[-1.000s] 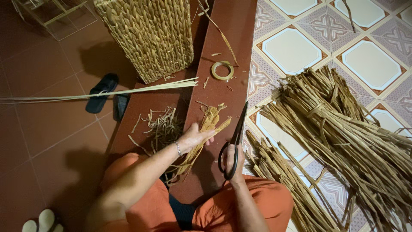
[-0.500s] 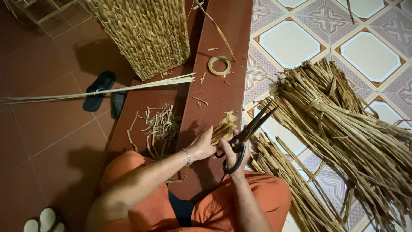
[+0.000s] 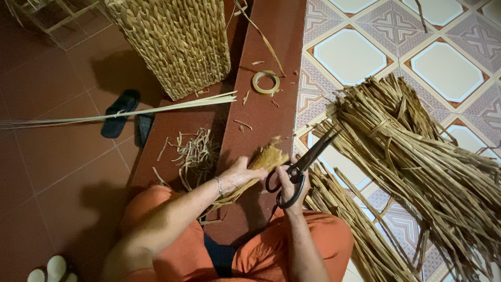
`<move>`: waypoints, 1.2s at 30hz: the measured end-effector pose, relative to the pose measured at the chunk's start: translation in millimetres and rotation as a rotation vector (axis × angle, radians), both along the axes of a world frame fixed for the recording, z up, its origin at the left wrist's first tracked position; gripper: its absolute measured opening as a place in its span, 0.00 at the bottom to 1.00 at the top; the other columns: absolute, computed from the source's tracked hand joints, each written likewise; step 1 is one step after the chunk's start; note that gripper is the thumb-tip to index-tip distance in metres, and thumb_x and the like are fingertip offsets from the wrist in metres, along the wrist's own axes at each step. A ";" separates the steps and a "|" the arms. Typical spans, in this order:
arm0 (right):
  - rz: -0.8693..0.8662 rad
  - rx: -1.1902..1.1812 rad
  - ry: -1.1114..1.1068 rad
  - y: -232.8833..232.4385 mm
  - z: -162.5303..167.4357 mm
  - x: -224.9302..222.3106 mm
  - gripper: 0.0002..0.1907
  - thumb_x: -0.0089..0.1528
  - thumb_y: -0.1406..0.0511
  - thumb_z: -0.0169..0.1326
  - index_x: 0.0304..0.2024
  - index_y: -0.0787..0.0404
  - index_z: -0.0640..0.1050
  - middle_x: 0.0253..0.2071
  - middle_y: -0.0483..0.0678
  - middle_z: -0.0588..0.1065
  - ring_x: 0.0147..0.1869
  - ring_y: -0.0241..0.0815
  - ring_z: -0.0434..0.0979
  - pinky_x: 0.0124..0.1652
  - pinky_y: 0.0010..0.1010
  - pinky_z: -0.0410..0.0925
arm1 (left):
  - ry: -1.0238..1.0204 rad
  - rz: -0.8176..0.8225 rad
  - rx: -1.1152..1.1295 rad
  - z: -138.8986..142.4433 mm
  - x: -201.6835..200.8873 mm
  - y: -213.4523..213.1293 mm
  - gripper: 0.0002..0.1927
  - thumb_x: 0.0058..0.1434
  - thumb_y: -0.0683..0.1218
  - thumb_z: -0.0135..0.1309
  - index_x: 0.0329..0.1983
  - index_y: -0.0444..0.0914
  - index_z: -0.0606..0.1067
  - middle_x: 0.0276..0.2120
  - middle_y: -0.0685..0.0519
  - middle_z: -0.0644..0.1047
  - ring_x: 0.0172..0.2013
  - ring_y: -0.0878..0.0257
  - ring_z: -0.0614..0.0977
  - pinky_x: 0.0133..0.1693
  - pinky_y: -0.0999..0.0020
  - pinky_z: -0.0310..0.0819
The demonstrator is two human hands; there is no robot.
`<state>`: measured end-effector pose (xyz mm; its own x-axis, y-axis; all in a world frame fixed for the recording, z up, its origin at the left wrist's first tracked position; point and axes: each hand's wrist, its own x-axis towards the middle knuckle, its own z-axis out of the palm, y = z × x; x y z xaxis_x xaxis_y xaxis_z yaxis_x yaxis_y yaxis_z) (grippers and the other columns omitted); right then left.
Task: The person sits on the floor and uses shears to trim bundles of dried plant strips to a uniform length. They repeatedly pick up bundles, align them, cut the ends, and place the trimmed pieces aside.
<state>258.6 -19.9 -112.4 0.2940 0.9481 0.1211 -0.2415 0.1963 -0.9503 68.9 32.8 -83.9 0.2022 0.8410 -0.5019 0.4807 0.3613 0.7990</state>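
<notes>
My left hand (image 3: 237,175) grips a bundle of dried straw strands (image 3: 263,159), whose cut ends point up and away over the red-brown step. My right hand (image 3: 289,185) holds large black scissors (image 3: 305,159) by the handles. Their blades are apart and point to the upper right, just beside the bundle's end. My orange-clad knees fill the bottom of the view.
A woven straw basket (image 3: 175,44) stands at the top. A tape roll (image 3: 265,82) lies on the step, with straw clippings (image 3: 193,154) to the left. Long pale reeds (image 3: 120,115) cross the floor over black sandals (image 3: 121,112). A big straw pile (image 3: 417,167) covers the tiles.
My left hand lifted the bundle and turned its ends upward. The scissors swung from pointing straight up to pointing upper right, with the blades opened next to the bundle.
</notes>
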 end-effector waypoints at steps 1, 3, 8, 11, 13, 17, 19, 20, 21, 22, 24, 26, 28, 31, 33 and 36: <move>0.010 -0.058 -0.080 0.9 -3.5 1.4 0.21 0.65 0.70 0.59 0.57 0.73 0.68 0.32 0.46 0.75 0.31 0.33 0.74 0.32 0.25 0.69 | -0.105 0.040 -0.029 1.6 -2.6 2.8 0.32 0.53 0.52 0.71 0.47 0.27 0.68 0.36 0.46 0.79 0.37 0.62 0.82 0.43 0.62 0.81; 0.032 -0.169 -0.242 2.2 -8.0 1.6 0.16 0.70 0.65 0.57 0.52 0.73 0.72 0.26 0.47 0.71 0.25 0.34 0.68 0.26 0.26 0.63 | -0.314 0.120 -0.084 5.9 -11.1 9.5 0.27 0.51 0.49 0.68 0.40 0.31 0.65 0.30 0.47 0.84 0.29 0.63 0.85 0.41 0.64 0.83; 0.352 -0.199 -0.004 -7.4 -2.5 -15.7 0.26 0.71 0.50 0.40 0.57 0.64 0.71 0.27 0.40 0.68 0.23 0.29 0.64 0.22 0.22 0.60 | -0.370 0.196 0.082 14.6 -26.0 24.1 0.18 0.54 0.51 0.67 0.36 0.31 0.79 0.27 0.49 0.81 0.24 0.66 0.80 0.32 0.67 0.77; 0.400 -0.170 -0.171 -14.3 8.7 -21.1 0.30 0.70 0.45 0.38 0.59 0.62 0.70 0.30 0.39 0.68 0.24 0.29 0.64 0.23 0.21 0.60 | -0.376 0.234 0.158 16.5 -30.4 26.1 0.16 0.54 0.51 0.68 0.33 0.33 0.80 0.28 0.51 0.81 0.25 0.67 0.79 0.31 0.69 0.75; 0.415 -0.170 -0.219 -16.0 14.5 -22.0 0.31 0.69 0.44 0.38 0.59 0.62 0.70 0.29 0.39 0.68 0.24 0.29 0.63 0.22 0.22 0.60 | -0.376 0.244 0.182 16.1 -30.3 25.0 0.15 0.53 0.50 0.68 0.33 0.34 0.80 0.28 0.53 0.81 0.25 0.68 0.78 0.30 0.69 0.74; 0.422 -0.165 -0.162 -16.6 16.1 -22.1 0.31 0.69 0.44 0.39 0.58 0.63 0.70 0.28 0.40 0.67 0.23 0.29 0.63 0.22 0.21 0.61 | -0.348 0.216 0.198 13.4 -26.4 21.6 0.14 0.52 0.50 0.67 0.33 0.35 0.80 0.26 0.54 0.79 0.24 0.67 0.77 0.28 0.68 0.73; 0.413 -0.179 -0.146 -16.4 12.5 -21.5 0.31 0.69 0.45 0.39 0.58 0.63 0.70 0.28 0.40 0.67 0.23 0.28 0.62 0.22 0.21 0.59 | -0.353 0.218 0.196 12.2 -25.2 20.6 0.15 0.53 0.50 0.68 0.33 0.35 0.79 0.27 0.55 0.79 0.24 0.67 0.78 0.28 0.69 0.74; 0.405 -0.198 -0.157 -16.4 10.3 -20.5 0.31 0.69 0.45 0.40 0.58 0.63 0.71 0.27 0.40 0.67 0.22 0.29 0.62 0.21 0.21 0.58 | -0.353 0.227 0.188 11.7 -24.6 20.1 0.15 0.53 0.49 0.68 0.34 0.35 0.78 0.27 0.55 0.80 0.25 0.68 0.79 0.28 0.69 0.75; 0.397 -0.217 -0.169 -16.4 7.9 -19.5 0.31 0.69 0.46 0.40 0.59 0.63 0.71 0.27 0.41 0.67 0.21 0.29 0.61 0.21 0.21 0.57 | -0.352 0.236 0.180 11.4 -24.3 19.8 0.16 0.53 0.49 0.69 0.34 0.35 0.77 0.27 0.55 0.80 0.25 0.68 0.79 0.29 0.69 0.76; 0.387 -0.195 -0.184 -16.3 5.7 -18.5 0.30 0.69 0.46 0.40 0.59 0.63 0.71 0.27 0.40 0.68 0.22 0.29 0.62 0.22 0.21 0.58 | -0.352 0.227 0.182 11.3 -23.8 19.5 0.15 0.53 0.49 0.68 0.34 0.35 0.78 0.27 0.55 0.80 0.25 0.68 0.79 0.28 0.70 0.75; 0.371 -0.150 -0.215 -14.1 1.6 -18.9 0.30 0.70 0.47 0.41 0.59 0.64 0.71 0.28 0.39 0.69 0.23 0.28 0.64 0.23 0.21 0.60 | -0.350 0.212 0.187 11.6 -23.6 19.0 0.14 0.53 0.50 0.67 0.34 0.36 0.80 0.26 0.56 0.80 0.24 0.69 0.78 0.28 0.70 0.74; 0.350 -0.136 -0.294 -15.0 -1.0 -18.7 0.29 0.70 0.47 0.41 0.58 0.64 0.72 0.26 0.40 0.69 0.23 0.29 0.65 0.23 0.22 0.61 | -0.338 0.222 0.189 12.3 -22.9 18.2 0.14 0.53 0.50 0.67 0.34 0.36 0.80 0.25 0.56 0.79 0.23 0.69 0.77 0.27 0.70 0.72; 0.321 -0.125 -0.375 -14.6 -2.2 -19.0 0.29 0.70 0.47 0.40 0.58 0.64 0.72 0.25 0.41 0.69 0.23 0.30 0.66 0.23 0.24 0.62 | -0.319 0.224 0.192 13.1 -22.5 18.3 0.14 0.53 0.50 0.67 0.34 0.36 0.80 0.25 0.56 0.79 0.23 0.68 0.77 0.26 0.69 0.71; 0.271 -0.088 -0.490 -15.4 -2.2 -19.1 0.30 0.71 0.46 0.38 0.57 0.64 0.73 0.24 0.42 0.70 0.24 0.33 0.70 0.25 0.26 0.65 | -0.286 0.213 0.188 12.5 -22.4 18.5 0.15 0.53 0.51 0.67 0.33 0.35 0.80 0.25 0.55 0.80 0.24 0.68 0.78 0.27 0.69 0.73; 0.245 -0.023 -0.549 -17.0 -2.4 -19.3 0.30 0.72 0.46 0.36 0.56 0.64 0.73 0.24 0.42 0.71 0.26 0.34 0.72 0.26 0.28 0.67 | -0.272 0.205 0.178 10.4 -22.2 18.6 0.15 0.53 0.51 0.67 0.33 0.34 0.81 0.26 0.55 0.81 0.24 0.68 0.79 0.28 0.70 0.75; 0.239 -0.141 -0.588 -19.3 -4.7 -20.8 0.31 0.70 0.46 0.34 0.53 0.64 0.74 0.20 0.43 0.70 0.22 0.36 0.72 0.24 0.30 0.66 | -0.306 0.178 0.174 5.9 -21.1 18.7 0.14 0.53 0.50 0.67 0.34 0.35 0.82 0.27 0.52 0.83 0.24 0.67 0.81 0.30 0.70 0.77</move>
<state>237.8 -39.2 -117.1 -0.0048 0.9977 0.0672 0.3052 0.0655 -0.9500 47.8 51.6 -78.0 0.1639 0.9435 -0.2881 0.1524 0.2643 0.9523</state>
